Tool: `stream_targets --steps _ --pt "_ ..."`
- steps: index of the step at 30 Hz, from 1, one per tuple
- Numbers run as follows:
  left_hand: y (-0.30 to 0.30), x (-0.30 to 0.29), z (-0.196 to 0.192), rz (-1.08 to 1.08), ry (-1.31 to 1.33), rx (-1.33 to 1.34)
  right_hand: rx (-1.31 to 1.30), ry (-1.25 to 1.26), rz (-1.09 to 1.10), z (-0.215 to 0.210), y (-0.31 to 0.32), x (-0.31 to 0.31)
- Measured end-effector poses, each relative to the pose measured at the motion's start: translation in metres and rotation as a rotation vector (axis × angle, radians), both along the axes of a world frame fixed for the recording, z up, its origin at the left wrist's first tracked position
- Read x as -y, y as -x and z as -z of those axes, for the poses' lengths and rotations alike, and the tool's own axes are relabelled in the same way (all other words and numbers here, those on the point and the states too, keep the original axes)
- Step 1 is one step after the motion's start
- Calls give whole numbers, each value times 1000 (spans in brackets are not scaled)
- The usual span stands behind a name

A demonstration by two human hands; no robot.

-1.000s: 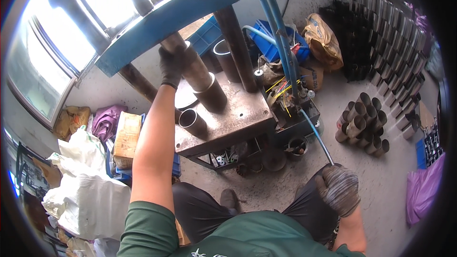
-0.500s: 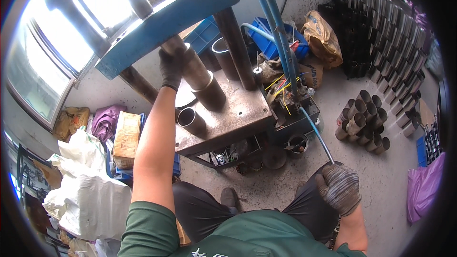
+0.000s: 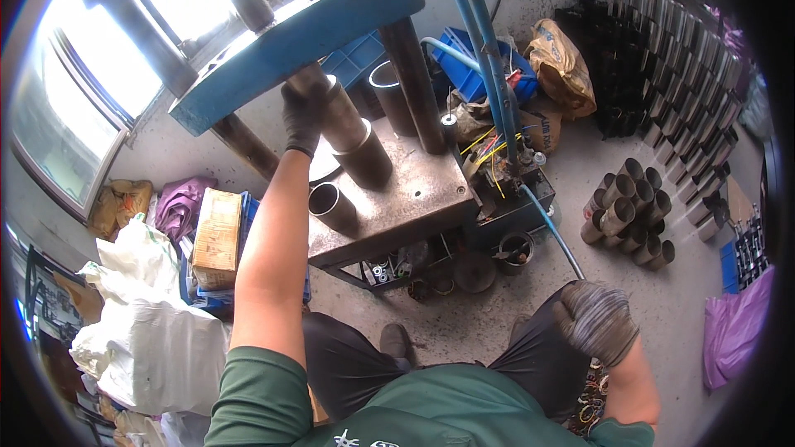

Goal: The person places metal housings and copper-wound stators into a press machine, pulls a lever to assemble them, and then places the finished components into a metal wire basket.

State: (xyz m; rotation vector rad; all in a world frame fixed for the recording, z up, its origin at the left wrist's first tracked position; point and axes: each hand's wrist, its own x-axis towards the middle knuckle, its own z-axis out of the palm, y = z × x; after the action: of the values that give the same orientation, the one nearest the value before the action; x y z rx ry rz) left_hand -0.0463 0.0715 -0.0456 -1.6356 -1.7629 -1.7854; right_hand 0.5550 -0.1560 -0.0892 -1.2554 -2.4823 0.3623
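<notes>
My left hand (image 3: 303,122), in a dark glove, reaches under the blue press plate (image 3: 306,48). Its fingers wrap the upper part of a grey metal cylinder (image 3: 342,122), right by the press ram (image 3: 307,81); the fingertips are partly hidden. That cylinder stands tilted in view inside a wider dark tube (image 3: 366,167) on the press table (image 3: 406,205). Closed around the end of a long blue-and-metal lever (image 3: 553,232) is my right hand (image 3: 598,323), in a striped grey glove, beside my right knee.
A short open tube (image 3: 333,207) and a larger tube (image 3: 392,99) stand on the press table. Several tubes (image 3: 621,217) are grouped on the floor at right, before a tall stack of tubes (image 3: 675,74). At left are a carton (image 3: 217,240) and white sacks (image 3: 153,356).
My right hand has shifted slightly to the right with the lever end. The left hand keeps its place on the cylinder. The whole view has moved a little.
</notes>
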Motion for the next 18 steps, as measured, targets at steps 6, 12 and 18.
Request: stream_targets --steps 6,12,18 --pt "-12 6 2 -38 58 10 153 26 -72 -32 0 -26" --pt "3 0 12 58 -18 60 349 41 -101 -20 0 -13" --pt "14 -5 22 -31 10 -22 366 178 -145 -17 -7 -12"
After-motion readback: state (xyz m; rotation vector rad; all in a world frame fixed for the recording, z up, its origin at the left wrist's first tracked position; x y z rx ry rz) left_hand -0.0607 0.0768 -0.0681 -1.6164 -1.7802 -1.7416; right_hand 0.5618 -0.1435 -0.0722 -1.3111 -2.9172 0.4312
